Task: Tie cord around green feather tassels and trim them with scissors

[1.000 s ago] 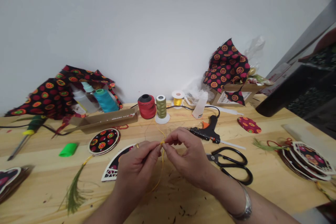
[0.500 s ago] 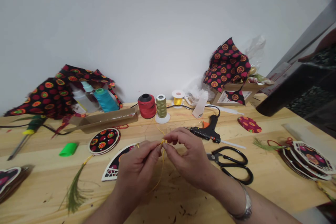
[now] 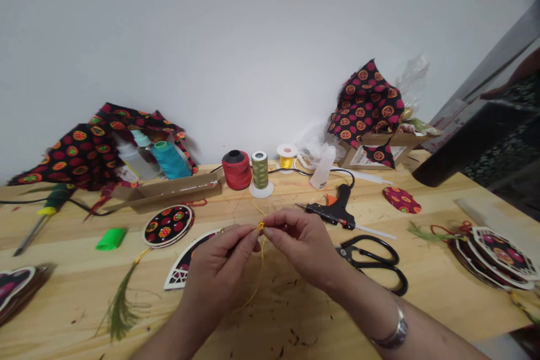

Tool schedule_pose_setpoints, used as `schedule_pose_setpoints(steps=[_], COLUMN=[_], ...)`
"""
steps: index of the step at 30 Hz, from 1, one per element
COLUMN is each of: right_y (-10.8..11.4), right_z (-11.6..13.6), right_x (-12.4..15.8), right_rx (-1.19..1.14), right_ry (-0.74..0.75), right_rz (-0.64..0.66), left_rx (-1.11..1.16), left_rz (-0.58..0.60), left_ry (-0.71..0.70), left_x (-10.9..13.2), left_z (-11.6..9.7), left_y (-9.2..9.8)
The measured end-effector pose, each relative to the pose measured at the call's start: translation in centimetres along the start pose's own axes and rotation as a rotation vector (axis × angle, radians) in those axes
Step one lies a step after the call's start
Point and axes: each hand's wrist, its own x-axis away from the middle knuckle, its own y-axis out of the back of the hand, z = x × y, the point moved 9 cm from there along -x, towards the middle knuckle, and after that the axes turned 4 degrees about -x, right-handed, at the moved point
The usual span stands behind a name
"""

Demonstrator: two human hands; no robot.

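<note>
My left hand (image 3: 221,270) and my right hand (image 3: 301,247) meet over the middle of the wooden table (image 3: 63,315), fingertips pinched together on a thin yellow cord (image 3: 260,226). The cord loops down below my hands toward the table. A fan-shaped ornament (image 3: 183,267) with a white lattice edge lies just left of my left hand. Close to my right hand lie black scissors (image 3: 375,267) and a black glue gun (image 3: 333,211).
Thread spools, red (image 3: 236,170), olive (image 3: 260,171) and yellow (image 3: 287,156), stand at the back. Patterned fabric (image 3: 84,149), bottles and a cardboard tray lie at the back left. A round ornament (image 3: 167,226), green piece (image 3: 110,239), green tassel (image 3: 120,306) and stacked ornaments (image 3: 493,253) lie around.
My hands have stayed in place, fingers working slightly on the yellow cord. The right hand's fingers have closed in tighter on the knot.
</note>
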Motion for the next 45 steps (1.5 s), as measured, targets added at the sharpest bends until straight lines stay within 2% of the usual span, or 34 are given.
schedule_pose_setpoints(steps=[5, 9, 17, 27, 33, 41, 45], right_y=[-0.3, -0.4, -0.8, -1.0, -0.2, 0.3, 0.3], right_z=[-1.3, -1.6, -2.2, -1.7, -0.6, 2.8, 3.2], right_x=[-0.2, 0.0, 0.1, 0.1, -0.1, 0.1, 0.2], right_rx=[-0.221, -0.323, -0.398, -0.382, -0.183, 0.180, 0.228], right_ry=[-0.181, -0.237, -0.292, -0.252, -0.141, 0.199, 0.238], right_rz=[0.049, 0.052, 0.075, 0.104, 0.074, 0.050, 0.039], left_rx=[0.448, 0.635, 0.648, 0.610, 0.621, 0.545, 0.506], left_rz=[0.149, 0.181, 0.245, 0.272, 0.268, 0.269, 0.267], left_ry=[0.307, 0.412, 0.405, 0.391, 0.394, 0.358, 0.342], left_x=[0.1, 0.2, 0.4, 0.4, 0.3, 0.3, 0.3], left_z=[2.6, 3.2, 2.6, 2.5, 2.5, 2.2, 2.4], left_y=[-1.9, -2.7, -3.2, -3.3, -3.3, -3.0, -3.0])
